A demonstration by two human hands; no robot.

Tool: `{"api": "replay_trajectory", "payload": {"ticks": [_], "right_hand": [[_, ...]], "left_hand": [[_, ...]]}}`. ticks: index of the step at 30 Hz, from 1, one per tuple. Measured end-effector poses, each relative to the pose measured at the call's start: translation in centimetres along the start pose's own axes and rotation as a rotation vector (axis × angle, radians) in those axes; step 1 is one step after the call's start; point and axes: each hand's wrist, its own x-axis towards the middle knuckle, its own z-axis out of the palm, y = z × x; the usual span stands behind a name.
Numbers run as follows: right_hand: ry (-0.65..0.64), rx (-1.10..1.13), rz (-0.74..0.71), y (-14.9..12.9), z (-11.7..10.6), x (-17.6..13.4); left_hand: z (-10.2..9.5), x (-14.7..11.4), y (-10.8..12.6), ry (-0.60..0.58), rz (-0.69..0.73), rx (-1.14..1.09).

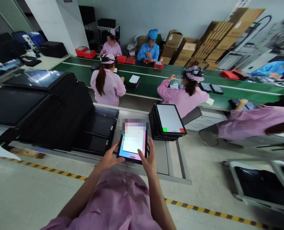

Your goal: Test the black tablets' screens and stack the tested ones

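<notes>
A lit tablet (132,155) with a black frame is in front of my body, over the grey tabletop; a white panel covers much of its colourful screen and its top part is blurred out. My left hand (110,158) grips its lower left corner, thumb along the bottom edge and fingers at the side. On the other side, my right hand (148,159) holds the right edge, its thumb over the lower right of the screen. Just right of the tablet stands a stack of tablets (169,118), the top one showing a white screen with green and red corner squares.
Black tablets (96,127) lie in piles to my left, with taller black stacks (14,105) beyond. Ahead, co-workers (106,83) sit along a green conveyor bench (146,86). Cardboard boxes (218,41) lean by the wall. At right stands a metal cart (259,182).
</notes>
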Motion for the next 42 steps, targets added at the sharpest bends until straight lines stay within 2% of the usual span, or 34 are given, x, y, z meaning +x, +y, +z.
{"api": "replay_trajectory", "payload": {"ticks": [4,7,11,14,18,24,27,30,33,35,40,42], "right_hand": [[-0.011,-0.146,-0.179,-1.8,-0.3,0.6],[-0.107,-0.238,-0.333,-3.1,0.2,1.2],[-0.238,-0.310,-0.450,-3.8,0.9,1.9],[-0.318,-0.342,-0.492,-3.9,0.7,2.2],[-0.334,-0.329,-0.478,-4.5,0.3,2.3],[-0.399,-0.252,-0.514,-6.3,1.4,1.9],[-0.320,-0.257,-0.496,-6.1,1.2,1.8],[-0.171,-0.275,-0.442,-4.9,0.3,1.8],[0.012,-0.228,-0.345,-3.2,-0.2,1.7],[0.081,-0.158,-0.262,-2.0,-0.1,1.7],[0.054,0.068,0.000,0.3,0.9,1.3],[0.044,0.131,0.057,0.8,1.1,1.2]], "left_hand": [[-0.1,0.0,0.4,-0.019,-0.001,0.006],[0.1,0.0,0.7,-0.011,-0.030,-0.013],[0.7,0.4,0.6,0.055,-0.034,-0.128],[1.0,0.9,0.6,0.110,-0.010,-0.167],[1.2,1.7,1.3,0.181,0.023,-0.107],[2.3,3.9,3.2,0.320,0.030,-0.051],[2.7,4.6,3.7,0.365,0.023,-0.047],[2.7,4.7,3.7,0.339,0.016,-0.060],[2.5,4.6,3.5,0.324,0.016,-0.071],[2.5,4.6,3.3,0.320,0.022,-0.099],[2.5,4.9,2.7,0.303,0.045,-0.149],[2.6,5.0,2.6,0.302,0.045,-0.163]]}}
